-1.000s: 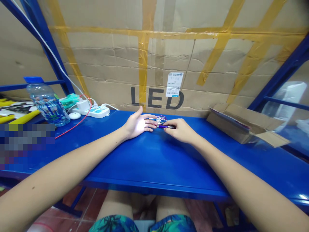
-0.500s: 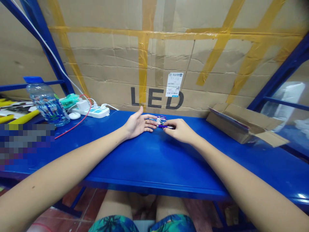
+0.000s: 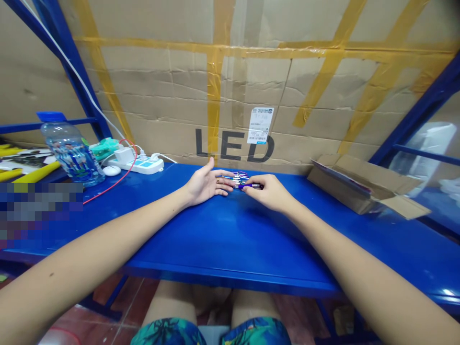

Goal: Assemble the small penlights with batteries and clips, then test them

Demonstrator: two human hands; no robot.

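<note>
Near the back of the blue table (image 3: 223,239), several thin shiny pens (image 3: 240,176) lie together in front of the big carton. My left hand (image 3: 208,184) rests on its edge with the palm turned to the right, thumb up and fingers spread, its fingertips at the left ends of the pens. From the right, my right hand (image 3: 269,191) pinches a purple pen (image 3: 251,186) between thumb and fingers, at the near side of the bunch. Fingertips hide parts of the pens.
A large carton (image 3: 161,96) marked LED stands behind. At the left are a water bottle (image 3: 74,153), a white power strip (image 3: 143,165), a red cable and yellow-handled items. An open cardboard box (image 3: 359,184) sits at the right.
The purple pen in my right hand has changed its angle slightly, and more of its dark end shows above my fingers. My left hand has stayed almost still.
</note>
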